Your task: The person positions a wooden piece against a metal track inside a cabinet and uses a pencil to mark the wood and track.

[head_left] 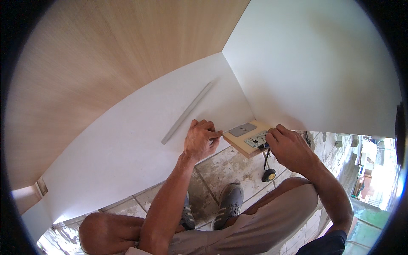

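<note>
A small light wooden board juts out at the lower corner of the white panels. On top of it are a flat grey plate and a light plate with holes. My left hand is closed, its thumb and forefinger pinched at the board's left corner; what they hold, if anything, is too small to make out. Over the holed plate, my right hand has its fingers curled down by a short black piece. Its grip is partly hidden. Below hangs a dark cord with a round black-and-yellow piece.
A narrow grey strip lies against the white panel on the left. Wood-grain panel rises above it, and another white panel stands at the right. Under my shoes are stained floor tiles.
</note>
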{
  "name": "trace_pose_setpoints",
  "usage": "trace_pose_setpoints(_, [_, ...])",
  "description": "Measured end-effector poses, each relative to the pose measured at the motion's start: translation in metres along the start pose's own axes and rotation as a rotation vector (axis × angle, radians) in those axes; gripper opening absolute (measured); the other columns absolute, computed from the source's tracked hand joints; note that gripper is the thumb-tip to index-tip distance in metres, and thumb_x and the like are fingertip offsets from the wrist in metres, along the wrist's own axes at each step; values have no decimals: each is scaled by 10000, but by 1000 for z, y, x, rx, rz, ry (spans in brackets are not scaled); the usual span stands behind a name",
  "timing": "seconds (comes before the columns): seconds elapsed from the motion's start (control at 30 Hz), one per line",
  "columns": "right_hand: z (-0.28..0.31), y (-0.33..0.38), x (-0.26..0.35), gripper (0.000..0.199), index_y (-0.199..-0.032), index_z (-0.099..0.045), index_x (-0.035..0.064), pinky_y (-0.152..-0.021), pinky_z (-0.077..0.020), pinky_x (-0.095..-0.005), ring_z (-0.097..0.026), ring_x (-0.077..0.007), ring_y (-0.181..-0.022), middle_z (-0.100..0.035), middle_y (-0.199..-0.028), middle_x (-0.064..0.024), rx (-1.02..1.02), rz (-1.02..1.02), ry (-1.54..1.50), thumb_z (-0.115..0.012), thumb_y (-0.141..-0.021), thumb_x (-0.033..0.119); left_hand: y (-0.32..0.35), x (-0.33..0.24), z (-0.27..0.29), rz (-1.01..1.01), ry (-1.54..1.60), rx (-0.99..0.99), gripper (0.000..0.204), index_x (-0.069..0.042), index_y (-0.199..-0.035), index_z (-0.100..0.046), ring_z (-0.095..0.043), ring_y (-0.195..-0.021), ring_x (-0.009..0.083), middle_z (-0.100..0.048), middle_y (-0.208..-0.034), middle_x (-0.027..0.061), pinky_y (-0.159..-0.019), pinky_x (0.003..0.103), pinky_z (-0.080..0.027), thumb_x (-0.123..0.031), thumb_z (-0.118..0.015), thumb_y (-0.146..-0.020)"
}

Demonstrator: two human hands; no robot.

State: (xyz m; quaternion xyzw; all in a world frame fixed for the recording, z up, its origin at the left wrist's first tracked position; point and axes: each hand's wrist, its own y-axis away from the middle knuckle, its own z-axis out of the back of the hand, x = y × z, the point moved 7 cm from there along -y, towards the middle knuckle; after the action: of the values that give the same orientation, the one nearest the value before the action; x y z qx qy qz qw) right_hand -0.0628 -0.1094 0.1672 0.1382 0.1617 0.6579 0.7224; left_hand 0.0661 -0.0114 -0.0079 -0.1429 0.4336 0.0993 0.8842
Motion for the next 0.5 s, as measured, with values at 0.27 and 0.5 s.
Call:
trace_pose_setpoints(0.27, [3, 6, 4, 163, -932, -593, -28, -770, -608, -373, -633, -264, -964, -632, -958, -149, -40, 21, -3, -667, -795, 23, -1, 3, 1, 8, 52, -1, 194, -187, -899, -798, -586, -730, 163, -607, -752, -7, -801, 354, -391, -77, -777, -741])
trace_pose_setpoints(0.5, [36, 25, 5, 187, -954, -597, -43, -720, -605, -372, -646, -253, -881, -664, -1029, -170, -305, 42, -32, -676, -785, -45, -14, 9, 6, 155, 119, 167, 585, -181, -1246, -680, -583, -741, 156, -610, -832, 7, -804, 352, -437, -162, -858, -688])
